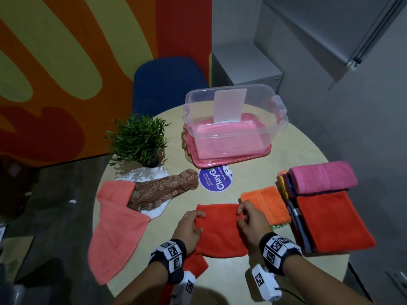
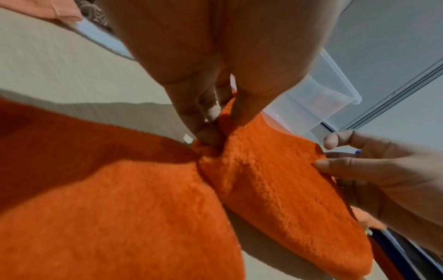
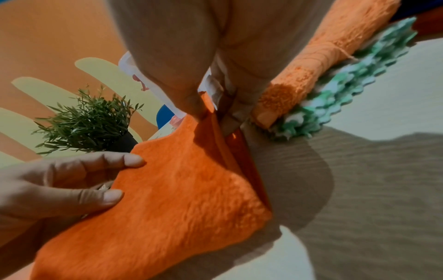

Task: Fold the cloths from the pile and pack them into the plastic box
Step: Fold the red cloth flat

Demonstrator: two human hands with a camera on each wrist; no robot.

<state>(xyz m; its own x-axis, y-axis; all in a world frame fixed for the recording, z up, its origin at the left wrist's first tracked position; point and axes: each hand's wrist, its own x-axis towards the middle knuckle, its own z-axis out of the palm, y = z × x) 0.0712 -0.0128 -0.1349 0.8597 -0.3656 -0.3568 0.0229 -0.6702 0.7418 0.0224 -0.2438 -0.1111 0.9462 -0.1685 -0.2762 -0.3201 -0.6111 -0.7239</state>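
A red-orange cloth (image 1: pixel 220 227) lies doubled over on the round table's near side. My left hand (image 1: pixel 191 225) pinches its left edge (image 2: pixel 215 121) between thumb and fingers. My right hand (image 1: pixel 248 219) pinches the far right corner (image 3: pixel 210 113). Its lower end hangs over the table's front edge. The clear plastic box (image 1: pixel 233 124) stands open at the back on a pink lid, holding only a white card. A folded orange cloth (image 1: pixel 266 205) lies just right of my right hand.
A stack of folded cloths (image 1: pixel 326 205), pink on top and red below, fills the right side. A salmon cloth (image 1: pixel 114 227) and a brown patterned one (image 1: pixel 163 190) lie at left. A potted plant (image 1: pixel 138 142) and a round sticker (image 1: pixel 217 178) sit mid-table. A blue chair (image 1: pixel 167 82) stands behind.
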